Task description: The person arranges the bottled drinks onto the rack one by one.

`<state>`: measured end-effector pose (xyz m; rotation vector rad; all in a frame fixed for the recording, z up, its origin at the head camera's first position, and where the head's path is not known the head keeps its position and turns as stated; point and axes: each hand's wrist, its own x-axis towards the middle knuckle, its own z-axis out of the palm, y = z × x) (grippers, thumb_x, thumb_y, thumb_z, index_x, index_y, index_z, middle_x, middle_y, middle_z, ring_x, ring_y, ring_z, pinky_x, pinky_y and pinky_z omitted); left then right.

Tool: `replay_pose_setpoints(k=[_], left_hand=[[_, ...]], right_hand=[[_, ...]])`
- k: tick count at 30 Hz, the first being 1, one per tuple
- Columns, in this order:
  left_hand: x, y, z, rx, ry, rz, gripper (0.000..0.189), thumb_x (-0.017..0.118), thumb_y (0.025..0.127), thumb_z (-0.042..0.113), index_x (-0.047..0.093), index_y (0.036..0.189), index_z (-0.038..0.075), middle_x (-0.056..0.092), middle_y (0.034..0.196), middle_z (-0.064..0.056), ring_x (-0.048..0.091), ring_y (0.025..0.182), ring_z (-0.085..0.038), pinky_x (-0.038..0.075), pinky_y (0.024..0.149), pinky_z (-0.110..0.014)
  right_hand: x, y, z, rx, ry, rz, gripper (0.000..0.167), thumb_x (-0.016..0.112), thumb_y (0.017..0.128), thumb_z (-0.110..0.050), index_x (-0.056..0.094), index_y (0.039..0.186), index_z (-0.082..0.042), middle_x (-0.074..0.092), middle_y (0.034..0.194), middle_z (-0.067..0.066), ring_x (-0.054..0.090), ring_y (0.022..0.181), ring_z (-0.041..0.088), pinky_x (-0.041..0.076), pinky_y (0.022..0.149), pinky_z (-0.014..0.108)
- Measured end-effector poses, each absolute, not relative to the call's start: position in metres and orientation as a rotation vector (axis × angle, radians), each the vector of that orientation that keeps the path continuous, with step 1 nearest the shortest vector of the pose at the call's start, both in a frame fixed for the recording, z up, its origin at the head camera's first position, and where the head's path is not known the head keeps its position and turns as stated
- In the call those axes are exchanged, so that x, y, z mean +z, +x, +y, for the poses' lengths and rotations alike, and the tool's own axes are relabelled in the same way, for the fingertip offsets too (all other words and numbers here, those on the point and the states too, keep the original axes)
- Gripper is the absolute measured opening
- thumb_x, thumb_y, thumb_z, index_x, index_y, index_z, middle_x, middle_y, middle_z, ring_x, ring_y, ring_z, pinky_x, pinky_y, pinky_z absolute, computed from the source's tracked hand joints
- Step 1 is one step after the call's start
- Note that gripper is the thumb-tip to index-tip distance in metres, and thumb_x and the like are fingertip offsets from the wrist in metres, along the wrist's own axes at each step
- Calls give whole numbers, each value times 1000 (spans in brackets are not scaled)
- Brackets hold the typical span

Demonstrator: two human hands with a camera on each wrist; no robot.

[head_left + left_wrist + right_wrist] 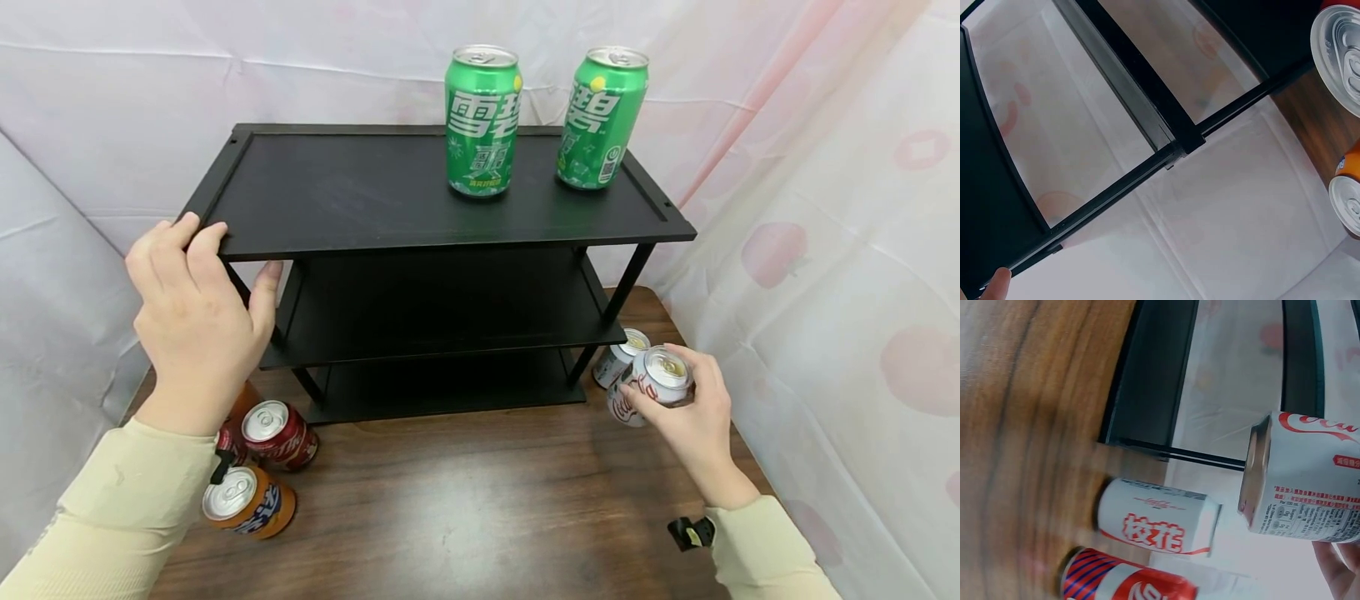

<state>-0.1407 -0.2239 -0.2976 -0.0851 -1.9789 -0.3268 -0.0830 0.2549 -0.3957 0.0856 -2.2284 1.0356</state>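
Note:
A white cola can with red lettering (660,377) is in my right hand (693,408), thumb and fingers around its sides. In the right wrist view this can (1310,481) is raised above the table. Below it on the table stand a white can (1157,515) and a red, white and blue striped can (1122,578). My left hand (198,308) grips the front left corner of a black three-tier rack (337,192), fingers over the top edge and thumb lower. One fingertip (997,284) shows against the rack in the left wrist view.
Two green soda cans (483,125) (603,121) stand on the rack's top tier, toward the right. On the wooden table (465,517) at front left are a dark red can (279,433), an orange can (250,502) and others partly hidden by my left arm. Pale curtains (825,250) surround the table.

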Motion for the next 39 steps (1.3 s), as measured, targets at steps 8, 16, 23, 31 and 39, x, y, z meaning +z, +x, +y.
replay_pose_setpoints(k=[8, 16, 23, 31, 39], left_hand=[[-297, -140, -224, -327, -85, -1974, 49, 59, 96, 39, 51, 124, 0, 51, 135, -20, 43, 129, -41, 31, 48, -73], [-298, -140, -224, -328, -80, -1974, 49, 59, 96, 40, 51, 124, 0, 51, 135, -20, 43, 129, -41, 32, 50, -74], [-297, -140, -223, -329, -78, -1965, 49, 60, 96, 39, 52, 124, 0, 51, 134, -20, 44, 128, -41, 32, 50, -75], [-295, -139, -221, -335, -80, -1948, 48, 61, 96, 38, 52, 122, -1, 52, 133, -21, 45, 127, -42, 30, 48, -75], [-295, -140, -219, -338, -77, -1942, 47, 61, 96, 37, 52, 122, -1, 52, 132, -22, 45, 127, -42, 30, 49, -75]], right_hand=[[-374, -85, 245, 1065, 106, -2170, 74, 91, 54, 5, 62, 122, 1, 63, 109, -5, 54, 92, -6, 41, 74, 6], [-366, -91, 246, 1129, 151, -2160, 77, 91, 55, 7, 62, 125, -2, 62, 110, -19, 60, 87, -5, 47, 68, 4], [-354, -93, 241, 1177, 221, -2101, 75, 88, 57, 10, 61, 125, 0, 66, 112, -12, 63, 89, 0, 50, 71, 8], [-338, -96, 230, 1285, 267, -2020, 73, 85, 57, 16, 59, 124, 6, 67, 115, -5, 64, 89, 6, 51, 73, 12], [-324, -100, 215, 1366, 309, -1947, 71, 82, 56, 19, 56, 122, 10, 65, 116, -5, 64, 89, 6, 51, 75, 13]])
